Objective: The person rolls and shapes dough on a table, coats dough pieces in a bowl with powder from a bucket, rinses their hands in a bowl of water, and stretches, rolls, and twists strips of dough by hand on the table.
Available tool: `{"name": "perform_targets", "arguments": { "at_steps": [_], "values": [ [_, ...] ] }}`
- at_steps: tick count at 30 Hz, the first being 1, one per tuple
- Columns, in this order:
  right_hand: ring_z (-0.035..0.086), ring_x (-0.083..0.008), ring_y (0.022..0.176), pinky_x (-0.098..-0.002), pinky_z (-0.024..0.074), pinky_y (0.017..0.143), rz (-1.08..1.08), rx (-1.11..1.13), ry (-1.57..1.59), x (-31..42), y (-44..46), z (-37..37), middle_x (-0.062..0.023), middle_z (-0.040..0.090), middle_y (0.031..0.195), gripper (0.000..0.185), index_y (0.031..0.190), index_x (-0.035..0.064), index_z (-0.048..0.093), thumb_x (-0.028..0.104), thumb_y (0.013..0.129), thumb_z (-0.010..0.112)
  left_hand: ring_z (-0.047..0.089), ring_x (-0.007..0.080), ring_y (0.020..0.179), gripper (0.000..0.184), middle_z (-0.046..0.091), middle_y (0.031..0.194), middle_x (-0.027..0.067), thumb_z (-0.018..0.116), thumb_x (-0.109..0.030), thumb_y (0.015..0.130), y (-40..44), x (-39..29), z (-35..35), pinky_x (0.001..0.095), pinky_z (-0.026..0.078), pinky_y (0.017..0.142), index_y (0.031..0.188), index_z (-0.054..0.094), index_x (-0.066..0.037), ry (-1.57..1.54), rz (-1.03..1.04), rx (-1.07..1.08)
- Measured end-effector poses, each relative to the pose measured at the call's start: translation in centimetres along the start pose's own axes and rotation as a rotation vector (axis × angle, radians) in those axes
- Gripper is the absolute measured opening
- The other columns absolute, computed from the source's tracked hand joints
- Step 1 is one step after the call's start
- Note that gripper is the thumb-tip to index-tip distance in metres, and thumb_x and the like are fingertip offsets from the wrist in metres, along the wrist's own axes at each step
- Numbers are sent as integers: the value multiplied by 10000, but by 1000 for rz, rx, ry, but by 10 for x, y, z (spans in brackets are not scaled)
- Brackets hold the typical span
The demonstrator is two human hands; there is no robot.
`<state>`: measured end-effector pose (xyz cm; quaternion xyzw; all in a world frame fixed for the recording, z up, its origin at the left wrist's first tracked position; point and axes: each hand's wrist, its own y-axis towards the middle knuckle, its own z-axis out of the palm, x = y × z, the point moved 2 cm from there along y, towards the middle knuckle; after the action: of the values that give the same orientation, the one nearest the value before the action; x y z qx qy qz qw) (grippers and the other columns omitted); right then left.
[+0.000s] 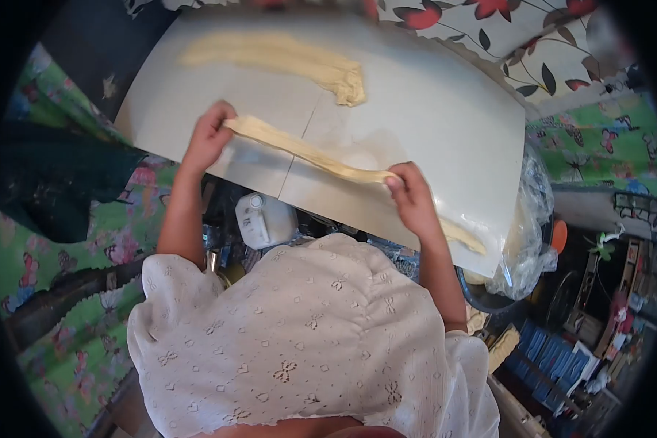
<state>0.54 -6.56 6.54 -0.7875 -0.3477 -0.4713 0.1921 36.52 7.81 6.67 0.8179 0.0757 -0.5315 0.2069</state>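
A long strip of pale yellow dough (306, 152) stretches between my two hands above the near part of the white table. My left hand (212, 135) is closed on its left end, and my right hand (412, 196) pinches the right end. The strip sags a little and slants down to the right. Farther back lies a wider, longer slab of dough (277, 58), with a crumpled right end. A thin piece of dough (463, 237) rests on the table just beyond my right wrist.
The white tabletop (445, 117) has a seam across it. At its right edge stands a dark basin (489, 299) with clear plastic (529, 233) over it. Below the near edge is a white plastic jug (264, 220). A green butterfly-print curtain (80, 314) hangs at left.
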Motion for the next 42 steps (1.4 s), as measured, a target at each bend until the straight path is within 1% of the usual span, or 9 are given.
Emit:
{"name": "perform_targets", "arguments": {
  "at_steps": [10,15,17,20,25,32,35,40,42],
  "values": [
    [414,-323,1250,-476,274,1041,211,-250,-319,-56,-71,-32,-155,469,1329,539,1269,80,511,254,789,686,389,314,1277,313,429,1355,140,695,-192,735,-9,-13,68,455,248,1061,959,538,-39,624,-69,191],
    [304,-297,1351,-573,92,1089,185,-100,-659,-60,-77,-3,-87,458,1370,435,1131,93,568,257,753,705,542,261,1082,406,606,1065,108,726,-201,760,-22,23,51,371,381,941,1070,508,-58,875,263,179],
    [304,-300,1350,-574,87,1091,175,-43,-612,-45,-75,0,-92,458,1369,420,1113,91,573,255,751,706,553,148,770,350,572,777,28,715,-169,793,-15,35,31,267,430,709,1062,517,-64,71,-377,104],
    [309,-304,1343,-571,109,1090,164,19,-575,-37,-72,3,-117,449,1370,427,1109,76,570,253,746,711,411,63,605,307,443,653,-35,703,-161,819,1,-14,26,214,352,551,1060,541,-60,2,-296,-5],
    [422,-318,1238,-471,230,1075,194,-281,-410,-37,-59,2,-158,480,1319,498,1171,71,537,267,748,711,339,329,1324,481,390,1404,191,725,-215,714,-13,3,14,405,346,1025,1137,550,-70,832,-291,206],
    [423,-307,1234,-456,248,1063,178,69,-506,-45,-62,6,-141,456,1338,663,1344,98,420,205,754,703,485,327,1148,352,540,1204,129,660,-8,689,-20,50,-63,438,383,946,1024,599,-98,334,-234,-419],
    [384,-300,1277,-481,217,1078,195,-19,-372,-40,-64,12,-118,434,1362,646,1355,112,412,220,777,678,519,323,1059,347,570,1072,129,623,1,692,-10,19,-55,410,410,903,1023,605,-104,1062,-24,-261],
    [360,-321,1296,-503,178,1097,7,-40,-668,-44,-72,21,-170,427,1350,616,1353,96,413,233,802,652,554,254,940,367,573,951,88,600,-46,721,-23,86,-84,338,439,818,1083,559,-89,998,-165,16],
    [368,-339,1286,-499,210,1088,0,-96,-626,-38,-70,18,-183,422,1350,643,1362,91,397,230,795,666,547,174,831,283,552,889,30,596,-52,741,-12,52,-74,252,442,764,1020,553,-54,74,-579,-97]
  ]
}}
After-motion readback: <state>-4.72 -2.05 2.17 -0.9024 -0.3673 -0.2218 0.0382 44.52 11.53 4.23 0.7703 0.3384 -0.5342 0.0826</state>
